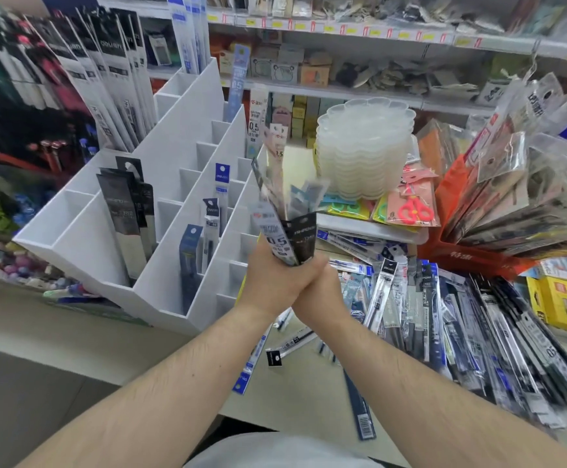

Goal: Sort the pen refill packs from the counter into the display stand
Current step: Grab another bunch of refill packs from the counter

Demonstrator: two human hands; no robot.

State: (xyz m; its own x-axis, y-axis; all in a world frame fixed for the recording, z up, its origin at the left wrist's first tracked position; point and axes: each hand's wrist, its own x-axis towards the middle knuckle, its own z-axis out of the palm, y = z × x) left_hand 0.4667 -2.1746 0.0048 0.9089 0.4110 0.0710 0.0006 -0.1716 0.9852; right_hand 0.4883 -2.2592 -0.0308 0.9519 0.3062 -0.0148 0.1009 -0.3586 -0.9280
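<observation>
Both hands meet in the middle of the view, clasped round an upright bunch of pen refill packs (289,228). My left hand (268,278) grips the bunch from the left and my right hand (316,285) wraps it from the right, fingers hidden behind. The bunch fans out upward, blurred at the top. It stands just right of the white display stand (174,157), whose stepped compartments hold a few black packs (130,211) and blue packs (191,261). A large heap of loose refill packs (461,319) covers the counter at the right.
A stack of clear plastic palettes (366,146) sits behind the bunch, on flat packs with scissors (410,207). A red bag (471,255) full of packaged goods fans out at the right. A yellow box (565,305) lies at the far right. Store shelves fill the background.
</observation>
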